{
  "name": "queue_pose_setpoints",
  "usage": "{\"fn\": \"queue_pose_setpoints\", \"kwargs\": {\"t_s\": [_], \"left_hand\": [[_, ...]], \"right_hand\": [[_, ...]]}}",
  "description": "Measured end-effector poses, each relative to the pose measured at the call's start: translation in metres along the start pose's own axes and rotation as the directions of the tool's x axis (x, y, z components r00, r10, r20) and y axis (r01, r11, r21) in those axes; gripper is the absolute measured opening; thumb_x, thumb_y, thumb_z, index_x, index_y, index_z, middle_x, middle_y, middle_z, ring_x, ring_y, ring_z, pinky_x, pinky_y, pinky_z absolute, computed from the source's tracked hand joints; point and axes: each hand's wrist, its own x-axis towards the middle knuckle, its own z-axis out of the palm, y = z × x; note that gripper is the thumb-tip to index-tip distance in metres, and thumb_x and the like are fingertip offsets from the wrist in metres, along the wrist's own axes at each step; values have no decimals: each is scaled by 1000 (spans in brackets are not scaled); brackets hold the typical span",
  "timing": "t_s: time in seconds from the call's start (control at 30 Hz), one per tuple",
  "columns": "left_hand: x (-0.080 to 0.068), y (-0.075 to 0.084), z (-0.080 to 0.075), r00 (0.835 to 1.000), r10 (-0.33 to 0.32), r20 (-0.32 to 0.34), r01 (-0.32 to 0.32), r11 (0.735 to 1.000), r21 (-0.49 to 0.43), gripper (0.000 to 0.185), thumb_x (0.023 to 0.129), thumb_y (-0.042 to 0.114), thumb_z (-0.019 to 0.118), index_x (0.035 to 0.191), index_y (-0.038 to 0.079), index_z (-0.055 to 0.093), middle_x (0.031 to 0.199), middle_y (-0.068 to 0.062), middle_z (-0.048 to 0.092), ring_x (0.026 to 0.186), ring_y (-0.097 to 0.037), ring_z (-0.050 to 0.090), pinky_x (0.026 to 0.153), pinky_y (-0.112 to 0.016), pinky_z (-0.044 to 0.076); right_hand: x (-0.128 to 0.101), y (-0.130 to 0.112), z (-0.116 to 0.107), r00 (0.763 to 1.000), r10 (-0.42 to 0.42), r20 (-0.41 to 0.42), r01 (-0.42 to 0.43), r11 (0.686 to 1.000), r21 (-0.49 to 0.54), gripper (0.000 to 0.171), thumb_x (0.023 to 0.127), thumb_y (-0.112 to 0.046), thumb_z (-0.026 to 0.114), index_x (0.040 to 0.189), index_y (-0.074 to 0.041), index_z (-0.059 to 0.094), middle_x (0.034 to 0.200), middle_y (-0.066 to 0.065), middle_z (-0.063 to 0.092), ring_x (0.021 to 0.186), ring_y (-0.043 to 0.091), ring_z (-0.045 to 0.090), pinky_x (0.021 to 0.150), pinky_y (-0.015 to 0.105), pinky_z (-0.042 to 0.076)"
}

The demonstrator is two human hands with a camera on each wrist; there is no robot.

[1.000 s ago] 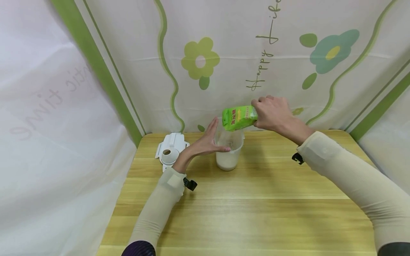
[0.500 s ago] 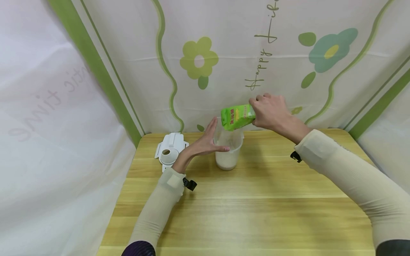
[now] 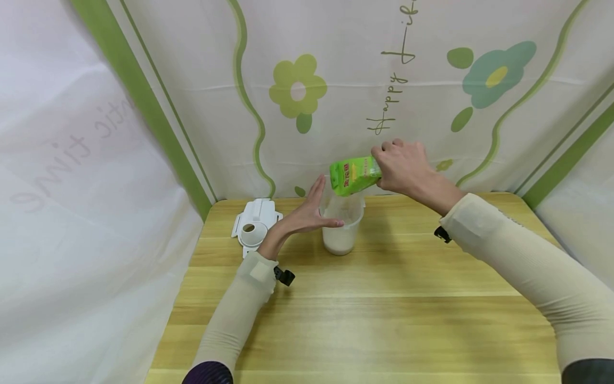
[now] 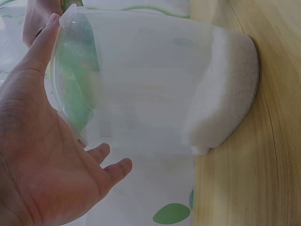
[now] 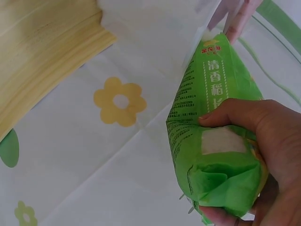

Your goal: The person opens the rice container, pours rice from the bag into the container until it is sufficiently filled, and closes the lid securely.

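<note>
Wooden boards of the table (image 3: 364, 320) are backed by a flower-printed cloth backdrop (image 3: 297, 96), and every place below is given relative to the clear plastic container (image 3: 341, 224) that stands near the far edge. Well to the left of the container a white lid (image 3: 256, 221) is laid flat on the wood, untouched. Just left of the container the left hand (image 3: 307, 213) is set against its wall, fingers straight and spread, thumb towards the front, nothing clasped; in the left wrist view the open palm (image 4: 42, 155) is seen beside the container (image 4: 150, 84), whose bottom is filled with white rice (image 4: 225, 94). Directly above the container's mouth a green rice bag (image 3: 354, 175) is held tilted, its open end turned down to the left, and to the right of that the right hand (image 3: 405, 168) is wrapped round the bag's rear end; in the right wrist view the fingers (image 5: 244, 113) are curled tight over the bag (image 5: 216, 141). Against the half-second-old picture the bag is found only slightly shifted leftward and the left hand unmoved, so the pouring is judged to be continuing steadily, with the container filled only at its bottom.
</note>
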Motion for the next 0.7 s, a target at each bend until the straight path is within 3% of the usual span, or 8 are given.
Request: {"fn": "queue_pose_setpoints", "kwargs": {"t_s": [0.7], "left_hand": [[-1, 0, 1, 1000, 9, -1, -9, 1000, 4, 151, 69, 93, 70, 168, 24, -21, 177, -5, -21, 163, -22, -14, 130, -58, 12]], "right_hand": [[0, -2, -3, 999, -41, 0, 41, 998, -49, 37, 84, -19, 81, 113, -1, 66, 93, 18, 65, 75, 32, 55, 50, 47, 48]]}}
